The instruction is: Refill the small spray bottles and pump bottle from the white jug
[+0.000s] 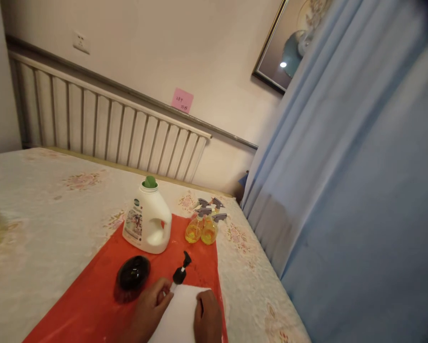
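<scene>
White sheet point(180, 312) lies nearest us; our left hand point(151, 305), the nearer, pinches the black pump point(180, 274) by its stem, long axis toward one o'clock; our right hand point(208, 317) curls at five o'clock, grip unclear.

Pale wall point(135, 52); slatted radiator point(103, 124); blue curtain point(360, 166).

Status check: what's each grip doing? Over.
Left grip holding black pump by its tube. Right grip at edge of white sheet. Pump head uncovered; dark bottle beside left grip.
</scene>
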Demonstrator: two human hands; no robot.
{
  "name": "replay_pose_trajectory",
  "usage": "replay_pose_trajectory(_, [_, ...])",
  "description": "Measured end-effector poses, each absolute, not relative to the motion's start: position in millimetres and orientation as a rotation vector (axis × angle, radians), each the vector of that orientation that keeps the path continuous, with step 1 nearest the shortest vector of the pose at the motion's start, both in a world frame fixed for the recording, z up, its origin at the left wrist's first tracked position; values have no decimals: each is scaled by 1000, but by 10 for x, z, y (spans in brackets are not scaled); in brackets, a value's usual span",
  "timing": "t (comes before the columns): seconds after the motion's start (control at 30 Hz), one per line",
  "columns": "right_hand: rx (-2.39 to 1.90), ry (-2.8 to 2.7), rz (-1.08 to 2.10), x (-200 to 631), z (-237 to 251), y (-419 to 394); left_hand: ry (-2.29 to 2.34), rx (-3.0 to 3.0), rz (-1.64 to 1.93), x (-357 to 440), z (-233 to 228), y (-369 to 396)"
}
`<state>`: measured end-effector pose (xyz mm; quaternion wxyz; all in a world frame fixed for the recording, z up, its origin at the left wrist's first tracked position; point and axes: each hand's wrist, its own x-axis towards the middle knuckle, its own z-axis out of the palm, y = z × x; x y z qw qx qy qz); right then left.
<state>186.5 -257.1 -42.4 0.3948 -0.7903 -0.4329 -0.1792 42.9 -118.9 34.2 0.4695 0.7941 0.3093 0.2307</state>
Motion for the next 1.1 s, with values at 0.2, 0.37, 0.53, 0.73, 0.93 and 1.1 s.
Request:
replay_pose_trajectory(0.2, [-1939, -1130, -512, 1945, -574, -2527, 581, 1897, 503, 436, 216, -975])
replay_pose_trajectory(0.37, [-1919, -1096, -515, 2009, -737, -2496, 501, 1849, 535, 454, 26, -884])
replay_pose_trajectory(0.53, [-1938, -1081, -489, 2002, -749, -2483, 460, 1831, 520, 449, -59, -859])
replay_pose_trajectory(0.73, [-1921, -1099, -423, 1973, -632, -2484, 466, 1798, 500, 359, 88, -806])
replay_pose_trajectory(0.93, [-1954, -1074, -143, 1999, -330, -2522, 455, 1832, 471, 339, 20, -826])
replay_pose_trajectory(1.1, [-1811, -912, 306, 1860, -109, -2430, 419, 1874, 469, 354, -84, -846])
